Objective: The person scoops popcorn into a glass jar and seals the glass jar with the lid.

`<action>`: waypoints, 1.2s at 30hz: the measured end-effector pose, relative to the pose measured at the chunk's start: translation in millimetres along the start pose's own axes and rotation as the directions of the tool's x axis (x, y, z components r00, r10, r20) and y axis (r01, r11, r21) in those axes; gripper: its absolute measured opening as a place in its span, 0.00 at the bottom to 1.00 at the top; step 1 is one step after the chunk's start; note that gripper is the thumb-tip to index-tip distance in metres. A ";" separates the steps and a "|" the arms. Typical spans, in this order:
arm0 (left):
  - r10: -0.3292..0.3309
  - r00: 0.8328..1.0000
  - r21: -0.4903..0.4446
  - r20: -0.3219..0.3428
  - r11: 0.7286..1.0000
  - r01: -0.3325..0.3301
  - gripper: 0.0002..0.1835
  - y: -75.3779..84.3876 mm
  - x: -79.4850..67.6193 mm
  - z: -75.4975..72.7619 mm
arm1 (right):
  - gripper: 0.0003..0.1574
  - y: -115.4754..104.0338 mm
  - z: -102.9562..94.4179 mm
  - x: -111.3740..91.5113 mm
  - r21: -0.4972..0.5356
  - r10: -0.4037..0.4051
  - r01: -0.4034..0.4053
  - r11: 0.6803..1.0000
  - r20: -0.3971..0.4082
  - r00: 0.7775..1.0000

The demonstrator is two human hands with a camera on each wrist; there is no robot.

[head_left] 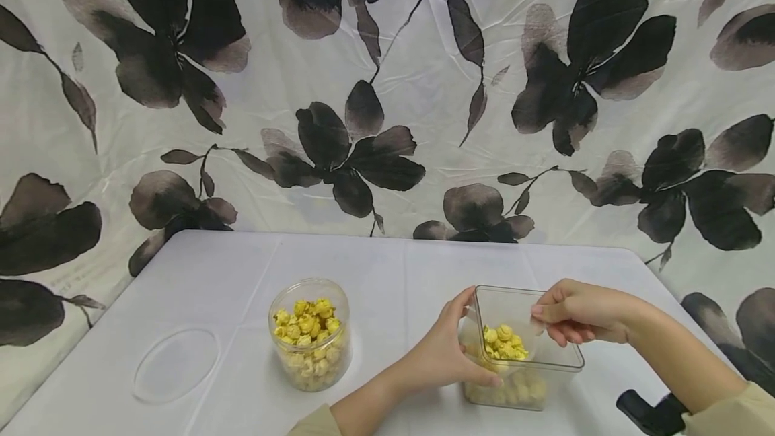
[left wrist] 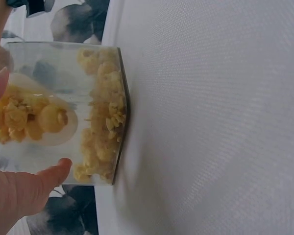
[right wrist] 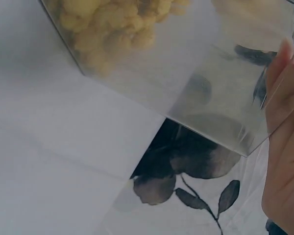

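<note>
A clear square container (head_left: pixel 566 382) stands at the right of the table with yellow popcorn in its bottom. My left hand (head_left: pixel 432 352) grips its left side, thumb on the near wall and fingers at the far rim. Above the container's opening, my right hand (head_left: pixel 590 315) pinches the handle of a clear scoop. The scoop (left wrist: pixel 67 133) dips inside the container, heaped with popcorn (head_left: pixel 504 342); its outline is faint through the walls. In the right wrist view, the container (right wrist: pixel 152 93) hides part of the right hand (right wrist: pixel 286 161).
Left of the container stands a round clear jar (head_left: pixel 309 372) of yellow popcorn, uncovered. A clear round lid (head_left: pixel 175 365) lies flat farther left. By the right forearm is a black object (head_left: pixel 650 412). A floral cloth (head_left: pixel 387 86) hangs behind the white table (head_left: pixel 242 274).
</note>
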State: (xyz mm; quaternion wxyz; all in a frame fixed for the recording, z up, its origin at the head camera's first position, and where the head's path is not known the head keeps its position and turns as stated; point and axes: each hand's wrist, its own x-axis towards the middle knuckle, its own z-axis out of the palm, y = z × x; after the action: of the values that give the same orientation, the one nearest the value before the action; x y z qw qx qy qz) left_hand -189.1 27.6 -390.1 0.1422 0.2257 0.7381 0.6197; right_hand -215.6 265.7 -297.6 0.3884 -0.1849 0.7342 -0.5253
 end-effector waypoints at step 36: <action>-0.016 1.000 -0.010 0.003 1.000 0.016 0.61 -0.4 0.6 0.0 | 0.20 25.7 -4.6 -27.6 0.186 -0.056 0.069 0.980 -0.072 0.996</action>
State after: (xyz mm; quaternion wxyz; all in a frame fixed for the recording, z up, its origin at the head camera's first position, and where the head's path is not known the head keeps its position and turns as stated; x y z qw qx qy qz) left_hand -189.7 27.9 -390.5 0.1492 0.2199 0.7367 0.6219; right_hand -198.3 297.1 -310.0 0.3630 -0.1528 0.6873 -0.6103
